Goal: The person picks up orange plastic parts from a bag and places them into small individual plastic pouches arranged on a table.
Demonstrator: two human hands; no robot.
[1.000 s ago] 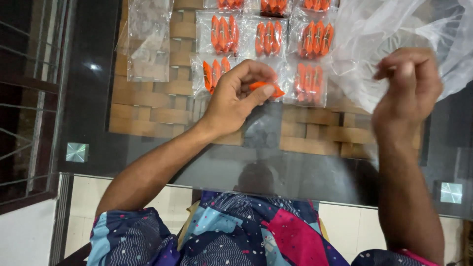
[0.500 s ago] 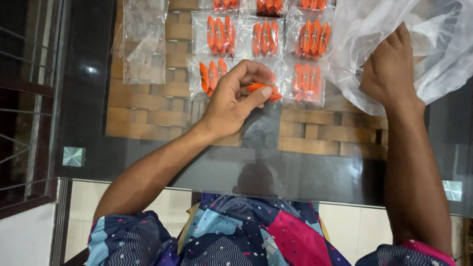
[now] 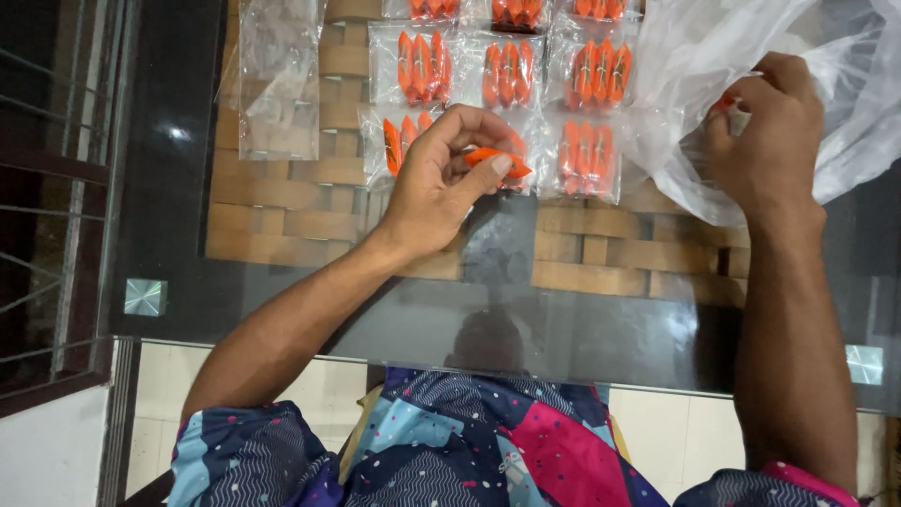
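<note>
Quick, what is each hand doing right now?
Left hand: closed, pinching an orange clip between thumb and fingers.
Right hand: closed, gripping the big clear plastic bag.

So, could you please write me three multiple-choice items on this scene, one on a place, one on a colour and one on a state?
1. Where is the right hand?
A. At the big clear bag
B. Flat on the glass table
C. On the person's lap

2. What colour are the clips in the small packets?
A. Blue
B. Orange
C. Green

3. What is the left hand doing?
A. Lying open and empty
B. Pinching a single clip
C. Gripping the window bars

Answers: 1 A, its fingers sit in the folds of the plastic at the top right; 2 B, every packet shows orange pieces; 3 B, thumb and fingers close on one orange clip above the packets.
</note>
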